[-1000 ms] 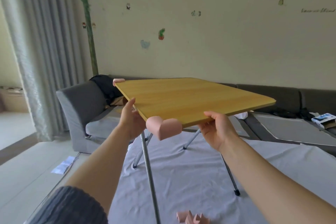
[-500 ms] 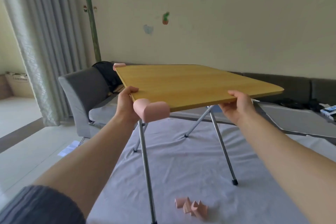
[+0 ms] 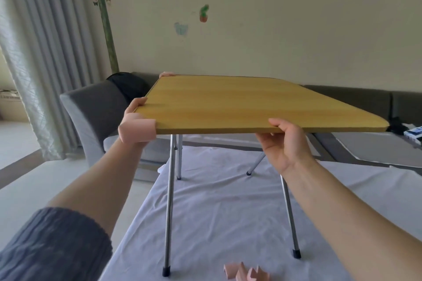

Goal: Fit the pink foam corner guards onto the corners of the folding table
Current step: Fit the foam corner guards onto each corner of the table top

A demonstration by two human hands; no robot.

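Currently the folding table (image 3: 239,107) stands on a bed covered with a pale sheet (image 3: 217,201); its thin metal legs (image 3: 168,201) suggest a light frame that shifts easily, and the wooden top looks stiff and smooth. Both hands grip the top: the left hand (image 3: 133,113) clasps the left edge just behind the near-left corner; the right hand (image 3: 282,141) clasps the near edge, thumb above, fingers beneath. One fitted guard (image 3: 137,129) covers the near-left corner; another guard (image 3: 167,73) shows at the far-left corner; the near-right corner (image 3: 384,126) is bare. Spare guards (image 3: 246,272) lie on the sheet by the near legs; being foam, they are probably soft, light and compressible; pinch each by its outer walls, open side toward the corner.
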